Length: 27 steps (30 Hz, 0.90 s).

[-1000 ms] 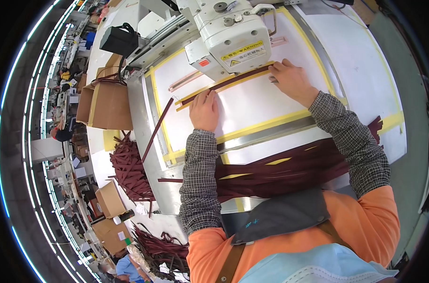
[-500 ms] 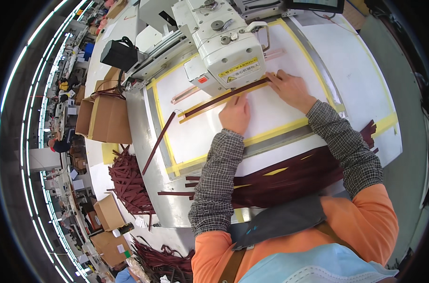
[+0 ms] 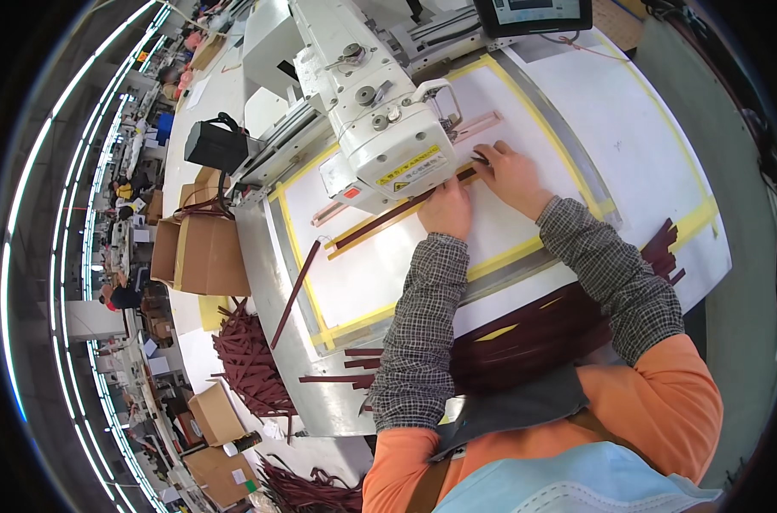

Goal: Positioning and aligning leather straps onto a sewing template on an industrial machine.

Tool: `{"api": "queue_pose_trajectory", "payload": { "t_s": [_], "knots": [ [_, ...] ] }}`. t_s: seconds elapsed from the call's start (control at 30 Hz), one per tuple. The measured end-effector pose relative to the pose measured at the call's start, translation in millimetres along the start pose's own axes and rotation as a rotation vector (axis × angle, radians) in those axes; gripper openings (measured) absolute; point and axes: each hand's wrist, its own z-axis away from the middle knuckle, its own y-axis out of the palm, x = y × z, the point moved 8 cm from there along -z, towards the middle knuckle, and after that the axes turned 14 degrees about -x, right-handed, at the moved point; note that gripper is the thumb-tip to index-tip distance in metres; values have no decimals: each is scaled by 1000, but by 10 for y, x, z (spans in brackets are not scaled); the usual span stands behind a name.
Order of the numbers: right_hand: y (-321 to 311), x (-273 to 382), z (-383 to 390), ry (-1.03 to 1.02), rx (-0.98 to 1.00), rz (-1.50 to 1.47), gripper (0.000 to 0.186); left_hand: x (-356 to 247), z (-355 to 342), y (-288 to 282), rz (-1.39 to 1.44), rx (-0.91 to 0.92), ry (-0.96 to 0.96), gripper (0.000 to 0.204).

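A: What's closest to the person?
B: A big heap of dark red strips (image 3: 529, 338), on the near side of the desk (image 3: 662, 141).
A: And the hands?
B: Past the heap. The left hand (image 3: 447, 210) has its fingers bunched close, right by one long strip (image 3: 388, 215). I can't tell if they pinch it.
A: The right hand (image 3: 512, 178)?
B: Its thumb and finger are nearly together, at the strip's right end. A small dark bit shows there, but I can't tell what it is.
A: Where does the strip go?
B: Out to the left of both hands, between two yellow lines.
A: Farther back?
B: A white machine (image 3: 397, 158), then a screen (image 3: 534, 13).
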Motion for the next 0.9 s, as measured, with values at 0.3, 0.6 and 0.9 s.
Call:
{"api": "queue_pose_trajectory", "payload": {
  "t_s": [0.3, 0.6, 0.9],
  "knots": [
    [94, -233, -161, 130, 164, 88, 25, 308, 140, -139, 103, 21, -110, 9],
    [-536, -982, -300, 171, -29, 157, 31, 396, 286, -389, 208, 35, -99, 7],
    [-344, -160, -32, -291, -168, -41, 24, 120, 306, -525, 276, -168, 235, 11]
  ]
}}
